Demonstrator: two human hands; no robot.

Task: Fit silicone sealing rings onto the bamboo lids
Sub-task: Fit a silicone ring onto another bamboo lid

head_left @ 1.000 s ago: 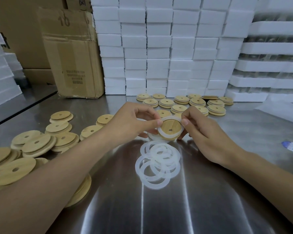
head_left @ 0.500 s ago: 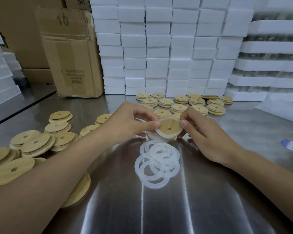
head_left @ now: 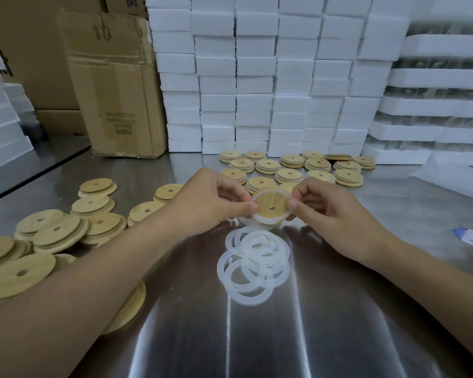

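Evenly, left grip (head_left: 208, 203), right grip (head_left: 330, 214) pinch lid (head_left: 271, 206).

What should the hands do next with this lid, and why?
The left hand and right hand pinch the lid at opposite edges; the ring circles it but looks wider at the near edge. So probably press round the rim to seat it evenly.

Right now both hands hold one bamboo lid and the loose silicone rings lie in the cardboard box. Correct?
No. The head view shows the loose rings on the table, not in the cardboard box. The left hand and right hand hold one bamboo lid.
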